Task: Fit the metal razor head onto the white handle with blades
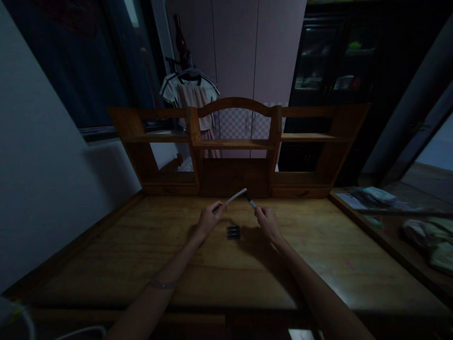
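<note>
My left hand (pixel 209 218) is closed around a slim pale stick (pixel 236 195) with a dark part at the grip. The stick slants up to the right. My right hand (pixel 268 222) pinches a short pen-like tool (pixel 251 202) with a light barrel and a dark tip, which points up and left. The two tips come close together above the desk; whether they touch, I cannot tell. Between and below my hands, a small set of dark bars (pixel 233 232) lies side by side on the wooden desk (pixel 148 245). The room is dim, so their kinds are unclear.
A wooden shelf unit (pixel 233 144) stands along the desk's back edge. To the right is a lower surface with papers (pixel 368 198) and a pale cloth-like bundle (pixel 430 241). A white wall (pixel 53 156) borders the left. Clothes (pixel 191 92) hang behind the shelf.
</note>
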### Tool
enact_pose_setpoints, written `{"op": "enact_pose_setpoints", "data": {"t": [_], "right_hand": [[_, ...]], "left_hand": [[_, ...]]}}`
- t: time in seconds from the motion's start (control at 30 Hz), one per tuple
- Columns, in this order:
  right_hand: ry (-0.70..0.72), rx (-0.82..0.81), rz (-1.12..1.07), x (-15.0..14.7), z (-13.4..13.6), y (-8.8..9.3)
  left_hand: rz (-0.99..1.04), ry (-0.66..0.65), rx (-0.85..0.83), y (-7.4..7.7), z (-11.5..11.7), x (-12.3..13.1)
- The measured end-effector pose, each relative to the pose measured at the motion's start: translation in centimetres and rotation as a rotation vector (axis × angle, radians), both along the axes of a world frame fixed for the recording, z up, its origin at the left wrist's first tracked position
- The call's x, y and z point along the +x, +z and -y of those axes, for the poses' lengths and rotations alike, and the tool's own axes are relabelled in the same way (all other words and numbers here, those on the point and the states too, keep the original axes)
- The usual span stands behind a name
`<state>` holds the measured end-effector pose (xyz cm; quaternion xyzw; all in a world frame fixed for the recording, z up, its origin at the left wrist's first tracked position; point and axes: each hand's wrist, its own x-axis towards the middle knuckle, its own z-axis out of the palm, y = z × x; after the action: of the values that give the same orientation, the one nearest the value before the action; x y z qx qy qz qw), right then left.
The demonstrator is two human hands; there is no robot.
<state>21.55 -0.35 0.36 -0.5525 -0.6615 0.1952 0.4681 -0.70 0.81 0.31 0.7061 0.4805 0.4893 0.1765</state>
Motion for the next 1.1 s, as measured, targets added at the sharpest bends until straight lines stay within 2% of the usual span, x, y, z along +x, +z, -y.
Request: {"op": "enact_pose_setpoints", "data": {"t": [0.13,0.33,0.57,0.77,1.1], "right_hand": [[0.01,0.0,-0.01,-0.01,0.05,-0.04],[-0.004,-0.001,0.0,0.07,0.06,0.03],[0.003,0.012,0.005,0.01,0.15,0.09],[0.007,0.008,-0.009,0.05,0.11,-0.06],[0.007,0.015,-0.01,0.06,-0.1,-0.32]], "left_hand": [[0.01,0.032,0.003,0.03,-0.06,-0.18],[-0.001,-0.036,0.01,0.01,0.05,-0.1],[-0.042,0.034,0.002,-0.18,0.18,0.05],[-0.037,-0.01,0.025,0.0,0.24,-0.02],[-0.039,0.017,0.028,-0.01,0.19,-0.15]]}}
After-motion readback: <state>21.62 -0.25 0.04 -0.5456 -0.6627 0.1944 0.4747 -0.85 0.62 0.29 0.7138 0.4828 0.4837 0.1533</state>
